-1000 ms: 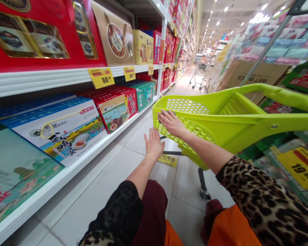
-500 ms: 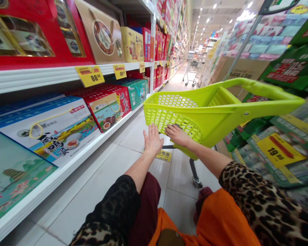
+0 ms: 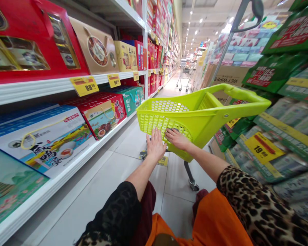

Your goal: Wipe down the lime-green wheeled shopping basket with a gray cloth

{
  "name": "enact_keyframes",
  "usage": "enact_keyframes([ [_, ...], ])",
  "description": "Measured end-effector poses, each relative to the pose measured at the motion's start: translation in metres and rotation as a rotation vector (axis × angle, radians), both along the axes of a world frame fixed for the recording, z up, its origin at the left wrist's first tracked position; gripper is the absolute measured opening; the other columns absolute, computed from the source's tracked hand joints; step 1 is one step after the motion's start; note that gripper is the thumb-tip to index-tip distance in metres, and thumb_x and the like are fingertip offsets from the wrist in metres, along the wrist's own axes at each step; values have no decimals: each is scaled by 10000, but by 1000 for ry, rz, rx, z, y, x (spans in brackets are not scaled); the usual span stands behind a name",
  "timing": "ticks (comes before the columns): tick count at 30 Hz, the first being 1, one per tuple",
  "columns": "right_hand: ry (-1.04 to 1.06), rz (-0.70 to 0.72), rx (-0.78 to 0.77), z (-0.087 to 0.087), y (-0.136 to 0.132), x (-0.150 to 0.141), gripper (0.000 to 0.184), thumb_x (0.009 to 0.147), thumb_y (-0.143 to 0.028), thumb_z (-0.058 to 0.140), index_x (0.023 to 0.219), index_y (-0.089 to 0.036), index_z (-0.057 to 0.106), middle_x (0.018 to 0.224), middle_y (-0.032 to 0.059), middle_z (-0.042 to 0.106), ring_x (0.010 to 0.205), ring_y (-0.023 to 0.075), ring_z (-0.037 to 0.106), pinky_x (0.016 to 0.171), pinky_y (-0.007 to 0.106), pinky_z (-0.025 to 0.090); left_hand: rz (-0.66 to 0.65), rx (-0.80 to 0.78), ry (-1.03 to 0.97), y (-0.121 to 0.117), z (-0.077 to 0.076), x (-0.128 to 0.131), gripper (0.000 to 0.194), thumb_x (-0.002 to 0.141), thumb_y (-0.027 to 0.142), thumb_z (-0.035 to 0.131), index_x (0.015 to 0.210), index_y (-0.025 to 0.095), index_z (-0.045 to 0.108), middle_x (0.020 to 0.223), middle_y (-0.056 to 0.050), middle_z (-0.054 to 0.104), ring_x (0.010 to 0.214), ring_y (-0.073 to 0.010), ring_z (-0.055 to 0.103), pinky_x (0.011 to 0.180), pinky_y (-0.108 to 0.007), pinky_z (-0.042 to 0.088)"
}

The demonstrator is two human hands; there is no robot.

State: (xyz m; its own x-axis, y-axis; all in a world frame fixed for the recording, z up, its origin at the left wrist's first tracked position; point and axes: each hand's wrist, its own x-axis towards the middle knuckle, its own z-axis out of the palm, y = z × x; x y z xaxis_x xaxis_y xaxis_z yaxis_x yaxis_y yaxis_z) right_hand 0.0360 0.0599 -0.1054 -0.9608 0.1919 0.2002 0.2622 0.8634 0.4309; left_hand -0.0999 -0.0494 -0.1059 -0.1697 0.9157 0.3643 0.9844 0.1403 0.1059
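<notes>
A lime-green plastic shopping cart [image 3: 207,119] stands across the aisle before me, its handle pointing right. My left hand [image 3: 156,145] is stretched out flat, palm down, in front of the cart's lower side; whether it touches the mesh I cannot tell. Beside it my right hand [image 3: 177,138] reaches to the mesh side with fingers extended, seemingly resting against it. Neither hand holds anything. The cart's caster wheel [image 3: 194,185] shows below the right forearm. A yellow floor sticker [image 3: 162,161] is partly hidden behind my left hand.
White shelving [image 3: 97,143] on the left carries gift boxes [image 3: 59,136] and yellow price tags [image 3: 84,85]. At right are stacked green packs [image 3: 269,75] and a wet-wipes carton [image 3: 227,75]. A grey pole [image 3: 222,56] rises behind the cart. Another cart [image 3: 184,75] stands farther down the aisle.
The view has shifted, and the cart appears farther left and slightly lower, turned a little. Its front wheel now shows beside my left hand. Both hands stay outstretched at its side.
</notes>
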Motion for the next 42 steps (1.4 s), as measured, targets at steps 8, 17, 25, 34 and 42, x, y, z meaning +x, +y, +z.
enact_keyframes([
  [8, 26, 62, 37, 25, -9, 32, 370, 871, -111, 437, 1228, -122, 534, 1320, 122, 507, 1300, 276, 354, 1045, 466, 324, -36, -13, -8, 2, -2, 26, 701, 844, 378, 398, 1417, 39, 177, 1506, -167, 130, 1399, -267, 101, 1105, -529, 141],
  [17, 161, -13, 130, 38, 4, 58, 400, 858, -87, 434, 1251, -76, 509, 1339, 149, 483, 1306, 293, 340, 1040, 489, 325, -70, -3, -9, 6, 4, 57, 698, 839, 377, 413, 1415, 48, 195, 1507, -152, 139, 1399, -259, 104, 1112, -518, 134],
  [25, 41, 28, 22, -18, -28, 94, 379, 822, -81, 482, 1189, -121, 570, 1259, 139, 560, 1256, 252, 423, 1002, 451, 383, -164, -18, 13, -2, -1, 75, 681, 850, 389, 385, 1418, 65, 197, 1513, -126, 128, 1401, -253, 88, 1114, -519, 131],
  [34, 407, -165, 216, 101, -5, 131, 460, 896, -78, 351, 1345, -158, 414, 1392, 111, 429, 1361, 246, 236, 1085, 511, 231, -209, 24, -19, 6, 8, 102, 677, 844, 390, 392, 1421, 91, 203, 1512, -123, 143, 1403, -243, 86, 1114, -520, 127],
  [42, 63, -66, 68, 1, -32, 136, 391, 843, -76, 443, 1218, -122, 548, 1299, 136, 528, 1276, 271, 395, 1006, 492, 371, -237, 30, -4, -4, 6, 102, 683, 842, 387, 389, 1426, 99, 185, 1516, -121, 133, 1405, -240, 62, 1115, -514, 126],
])
